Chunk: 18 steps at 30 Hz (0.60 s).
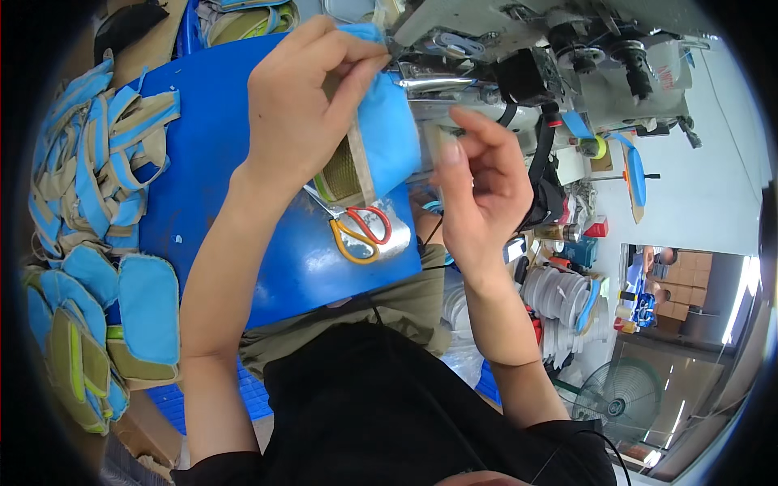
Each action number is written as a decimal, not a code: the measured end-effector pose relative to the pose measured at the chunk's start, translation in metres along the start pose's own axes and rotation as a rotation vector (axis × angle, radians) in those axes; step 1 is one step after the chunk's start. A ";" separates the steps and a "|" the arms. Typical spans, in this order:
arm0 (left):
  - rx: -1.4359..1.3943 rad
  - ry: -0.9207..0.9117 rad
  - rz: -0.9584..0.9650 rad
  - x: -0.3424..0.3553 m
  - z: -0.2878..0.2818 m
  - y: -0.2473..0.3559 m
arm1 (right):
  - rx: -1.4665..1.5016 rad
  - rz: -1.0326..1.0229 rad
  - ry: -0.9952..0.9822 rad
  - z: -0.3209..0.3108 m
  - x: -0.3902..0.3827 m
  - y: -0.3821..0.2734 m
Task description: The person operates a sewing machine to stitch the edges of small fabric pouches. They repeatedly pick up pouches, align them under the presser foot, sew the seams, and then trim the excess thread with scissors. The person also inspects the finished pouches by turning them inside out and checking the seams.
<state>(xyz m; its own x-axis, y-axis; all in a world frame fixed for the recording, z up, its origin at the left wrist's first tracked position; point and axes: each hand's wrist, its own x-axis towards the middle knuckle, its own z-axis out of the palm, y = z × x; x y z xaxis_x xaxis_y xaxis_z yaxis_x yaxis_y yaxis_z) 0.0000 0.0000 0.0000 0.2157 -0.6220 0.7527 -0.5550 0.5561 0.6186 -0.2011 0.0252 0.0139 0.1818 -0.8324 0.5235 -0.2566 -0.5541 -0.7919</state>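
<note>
My left hand point(300, 113) pinches the upper edge of a blue fabric piece point(387, 134) with olive mesh and beige binding, held over the blue table point(203, 146) beside the sewing machine's metal parts. My right hand point(478, 186) is just right of the fabric, fingers loosely curled and apart from the thumb; a pale area at its thumb tip is too blurred to make out. Orange-and-red-handled scissors point(361, 235) lie on the table below the fabric.
Grey sewing machine point(527, 73) at upper right. Piles of blue-and-beige straps point(105, 162) and padded fabric pieces point(146, 308) fill the left side. Stacked white rolls point(559, 300) and a standing fan point(616, 405) are at right. A blue bin point(190, 24) is at the back.
</note>
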 end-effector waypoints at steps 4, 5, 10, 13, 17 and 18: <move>-0.029 0.034 -0.035 -0.003 0.004 0.002 | -0.028 -0.001 -0.033 0.005 0.009 0.000; -0.036 0.044 -0.046 -0.005 0.006 0.003 | -0.034 0.011 -0.039 0.005 0.010 0.000; 0.020 0.050 -0.013 -0.005 0.007 0.007 | -0.066 0.043 -0.022 0.015 0.029 -0.008; 0.041 0.033 0.014 -0.004 0.005 0.007 | -0.150 0.037 -0.059 0.020 0.042 -0.009; 0.026 0.032 -0.001 -0.004 0.004 0.005 | -0.416 0.050 -0.126 0.024 0.053 -0.028; 0.018 0.053 -0.001 -0.004 0.005 0.005 | -0.403 0.059 -0.103 0.026 0.054 -0.029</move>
<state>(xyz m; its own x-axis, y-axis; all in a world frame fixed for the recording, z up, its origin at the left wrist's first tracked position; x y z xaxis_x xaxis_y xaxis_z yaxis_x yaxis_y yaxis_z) -0.0077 0.0023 -0.0012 0.2581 -0.5925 0.7631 -0.5689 0.5452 0.6157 -0.1592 -0.0030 0.0569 0.2441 -0.8691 0.4303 -0.6167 -0.4816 -0.6227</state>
